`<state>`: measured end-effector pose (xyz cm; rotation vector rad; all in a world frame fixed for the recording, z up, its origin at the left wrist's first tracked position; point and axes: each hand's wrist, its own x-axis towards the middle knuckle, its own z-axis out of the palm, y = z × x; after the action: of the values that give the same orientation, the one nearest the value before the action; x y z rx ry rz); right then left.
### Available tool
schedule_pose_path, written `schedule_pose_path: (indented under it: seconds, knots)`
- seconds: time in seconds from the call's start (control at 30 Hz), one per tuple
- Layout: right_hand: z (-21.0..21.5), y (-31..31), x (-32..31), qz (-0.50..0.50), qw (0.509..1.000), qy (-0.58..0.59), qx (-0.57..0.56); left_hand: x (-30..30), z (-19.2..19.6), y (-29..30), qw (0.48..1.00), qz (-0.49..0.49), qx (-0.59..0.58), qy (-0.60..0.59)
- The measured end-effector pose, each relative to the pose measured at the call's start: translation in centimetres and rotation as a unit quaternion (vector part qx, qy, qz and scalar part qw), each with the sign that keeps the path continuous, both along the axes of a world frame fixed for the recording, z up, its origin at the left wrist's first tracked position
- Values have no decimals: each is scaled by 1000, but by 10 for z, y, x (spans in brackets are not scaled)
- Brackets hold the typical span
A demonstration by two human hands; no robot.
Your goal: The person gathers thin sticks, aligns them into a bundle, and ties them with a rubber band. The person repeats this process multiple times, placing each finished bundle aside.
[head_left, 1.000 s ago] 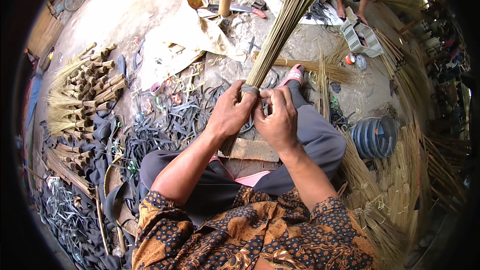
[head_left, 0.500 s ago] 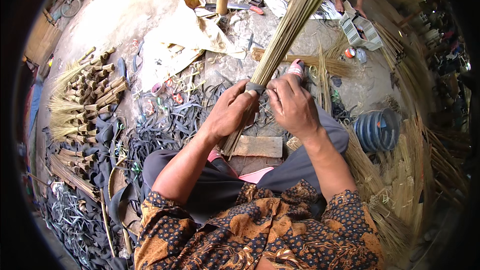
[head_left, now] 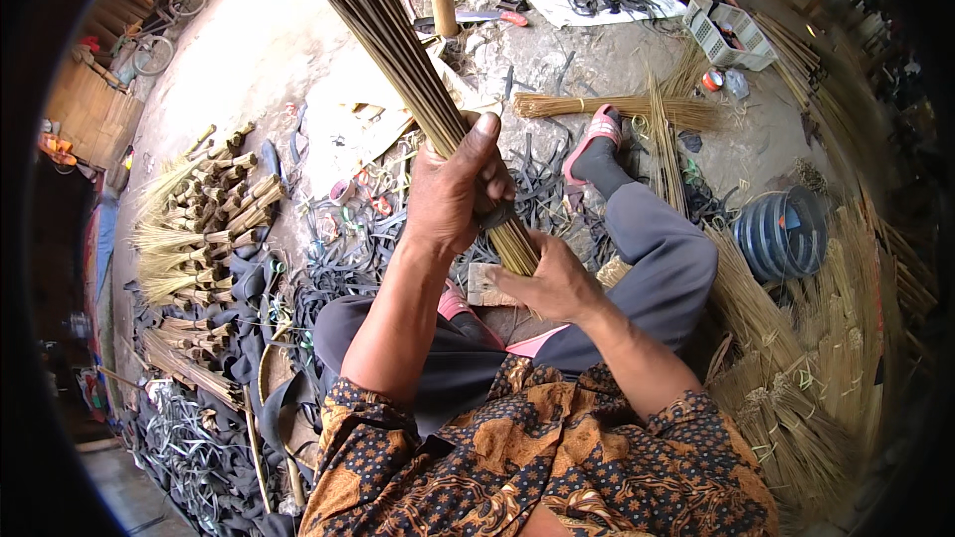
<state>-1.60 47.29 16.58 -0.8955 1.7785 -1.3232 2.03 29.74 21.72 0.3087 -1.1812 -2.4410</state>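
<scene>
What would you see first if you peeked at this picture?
First, the long bundle of thin sticks slanting up from the middle to the top edge, with the left hand wrapped round it and the right hand at its lower end. Next, the stack of finished stick brooms on the ground at left, and the dark blue ribbed coil at right.

The one view sits on the person's head and looks steeply down, close over the lap. The left hand [head_left: 453, 189] lies near centre, the right hand [head_left: 552, 283] just toward four o'clock. The ground [head_left: 269, 60] bends away toward twelve; the dark rim probably hides more.
</scene>
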Motion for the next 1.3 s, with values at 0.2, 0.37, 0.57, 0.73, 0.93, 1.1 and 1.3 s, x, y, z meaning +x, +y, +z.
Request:
schedule_pose_path:
  seconds: [0.2, 0.37, 0.57, 0.73, 0.93, 1.1, 1.3]
  knots:
    - [-5, 21, -15, 164, 933, -313, -69, -2, 4, 14, 994, -104, -5, 43]
    - [-16, 36, -28, 297, 835, -452, -106, -8, 17, 18, 935, -249, 90, 236]
    - [-50, 38, -57, 225, 964, -125, -71, -10, 18, 29, 989, -58, -139, 10]
    - [-92, 80, -115, -27, 997, -20, 71, -2, -45, 23, 907, 131, -358, -177]
    - [-144, 115, -118, -95, 986, -134, 21, 26, -240, 72, 874, 183, -363, -267]
    - [-178, 122, -117, -98, 988, -71, 99, 30, -288, 66, 934, 143, -208, -251]
    - [-202, 124, -120, -83, 984, -24, 155, 41, -310, 78, 911, 94, -133, -379]
